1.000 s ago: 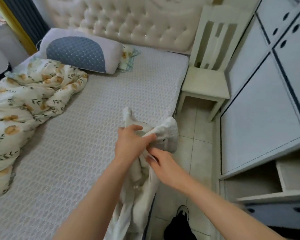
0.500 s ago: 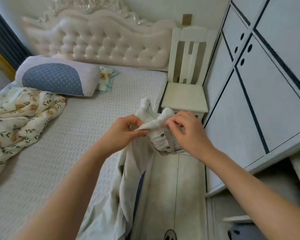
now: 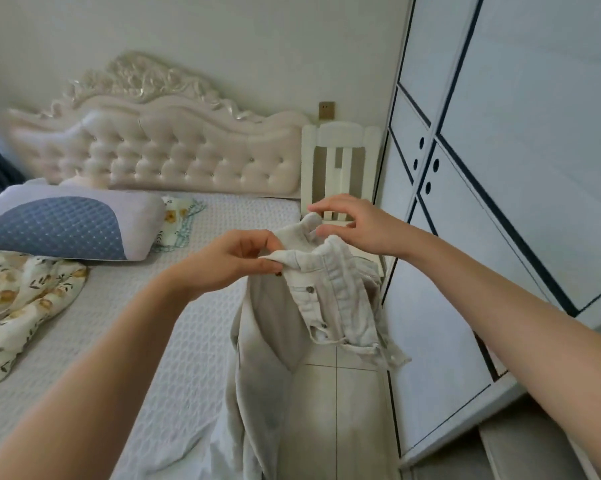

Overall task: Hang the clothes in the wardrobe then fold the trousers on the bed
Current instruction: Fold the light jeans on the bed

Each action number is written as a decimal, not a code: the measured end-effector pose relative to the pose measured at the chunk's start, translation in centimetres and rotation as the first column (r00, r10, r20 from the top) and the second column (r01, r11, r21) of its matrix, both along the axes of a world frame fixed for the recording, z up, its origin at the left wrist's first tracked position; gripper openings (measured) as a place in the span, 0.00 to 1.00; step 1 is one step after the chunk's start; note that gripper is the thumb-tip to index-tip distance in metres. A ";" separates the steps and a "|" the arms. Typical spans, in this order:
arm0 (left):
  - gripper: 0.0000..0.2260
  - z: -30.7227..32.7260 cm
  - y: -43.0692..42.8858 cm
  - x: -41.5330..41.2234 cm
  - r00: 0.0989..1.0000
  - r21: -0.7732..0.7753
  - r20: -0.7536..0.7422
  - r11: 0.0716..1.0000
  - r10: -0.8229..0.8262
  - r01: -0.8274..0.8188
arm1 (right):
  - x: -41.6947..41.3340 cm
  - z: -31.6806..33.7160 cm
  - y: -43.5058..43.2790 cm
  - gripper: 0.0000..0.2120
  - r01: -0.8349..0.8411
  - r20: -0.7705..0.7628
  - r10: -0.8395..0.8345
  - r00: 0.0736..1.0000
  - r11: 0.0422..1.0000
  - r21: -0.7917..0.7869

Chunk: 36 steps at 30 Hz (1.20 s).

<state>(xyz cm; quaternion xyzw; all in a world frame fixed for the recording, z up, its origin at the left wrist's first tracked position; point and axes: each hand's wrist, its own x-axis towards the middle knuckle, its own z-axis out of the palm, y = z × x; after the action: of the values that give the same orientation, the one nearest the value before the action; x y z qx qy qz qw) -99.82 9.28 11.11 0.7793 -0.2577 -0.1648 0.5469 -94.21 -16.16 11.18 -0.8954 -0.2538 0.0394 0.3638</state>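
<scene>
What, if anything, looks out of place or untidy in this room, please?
The quilt lies crumpled on the left of the bed, and the trousers hang bunched and twisted from the left hand.

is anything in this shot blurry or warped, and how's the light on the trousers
Head view: the wide-angle lens bows the wardrobe door lines, most towards the right edge. Head view: the trousers are sharp enough at the waistband to show the buttons, while the far left edge of the frame goes soft. Head view: the light is soft and even, with no glare and only faint shadow in the cloth folds.
</scene>
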 end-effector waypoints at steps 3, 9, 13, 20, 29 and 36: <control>0.02 0.7 -0.6 2.6 0.998 -0.007 -0.014 0.998 -0.060 0.060 | 2.7 0.8 -0.3 0.28 -0.041 -0.120 0.031 0.992 0.995 -0.086; 0.02 2.8 -1.3 9.3 0.988 -0.003 0.016 0.988 -0.156 0.156 | 7.5 3.6 -0.1 0.25 -0.094 -0.101 0.067 0.993 0.950 -0.299; 0.02 5.3 -1.1 14.9 0.986 -0.053 0.059 0.986 -0.158 0.161 | 10.5 6.6 -0.2 0.17 -0.043 -0.142 0.025 0.990 0.991 -0.126; 0.03 9.1 -1.8 24.4 0.977 -0.091 0.177 0.987 -0.118 0.136 | 14.5 12.0 -1.2 0.12 0.221 0.018 -0.222 0.975 0.975 0.034; 0.05 16.8 -3.5 29.1 0.885 -0.073 0.462 0.997 0.058 -0.027 | 18.2 19.2 -3.3 0.10 0.459 -0.003 -0.509 0.861 0.773 0.438; 0.20 20.8 -5.1 30.3 0.594 0.428 0.769 0.879 -0.234 -0.208 | 18.7 24.0 -7.2 0.16 0.567 -0.197 -0.595 0.779 0.535 0.626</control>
<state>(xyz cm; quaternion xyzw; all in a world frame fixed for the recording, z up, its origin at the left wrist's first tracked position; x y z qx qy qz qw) -69.53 4.21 31.89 0.8756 -0.4328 0.1421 0.1609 -75.54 -23.41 35.20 -0.7418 0.0536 -0.1928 0.6401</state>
